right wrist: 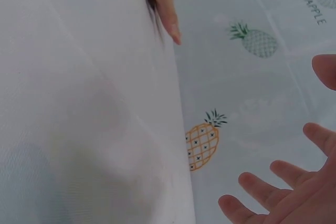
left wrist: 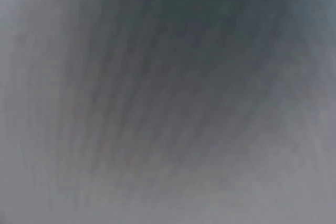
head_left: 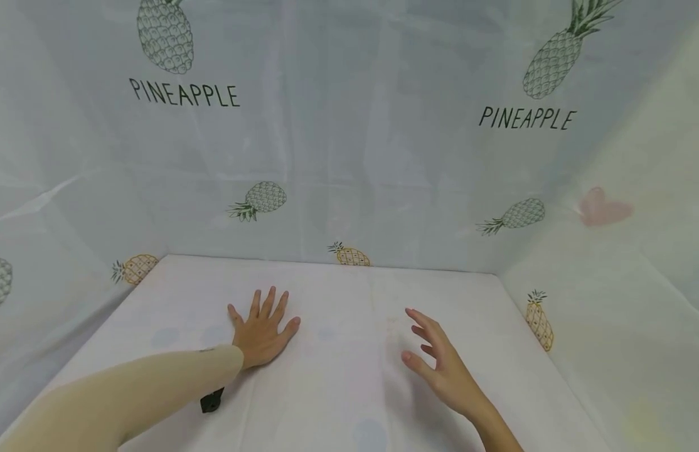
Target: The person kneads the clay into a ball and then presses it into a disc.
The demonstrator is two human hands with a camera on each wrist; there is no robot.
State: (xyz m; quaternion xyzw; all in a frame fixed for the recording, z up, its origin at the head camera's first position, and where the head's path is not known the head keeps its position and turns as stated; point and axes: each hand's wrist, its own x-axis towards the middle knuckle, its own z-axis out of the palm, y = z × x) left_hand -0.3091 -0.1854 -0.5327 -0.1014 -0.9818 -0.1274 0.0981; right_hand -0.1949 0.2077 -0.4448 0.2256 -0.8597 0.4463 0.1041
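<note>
With its fingers spread, my left hand rests palm down on the white tabletop, left of the middle. A tan sleeve covers that arm up to the wrist. Under the forearm a small black object shows in part. My right hand is held over the table at the right, fingers relaxed and thumb apart from them, with nothing in it. In the right wrist view the right hand's fingers are loosely parted, and the left hand appears at the top. Only a dark grey blur fills the left wrist view.
A pale sheet printed with pineapples and lettering hangs behind the table and along both sides. An orange pineapple print sits right at the back edge. Faint coloured dots mark the tabletop.
</note>
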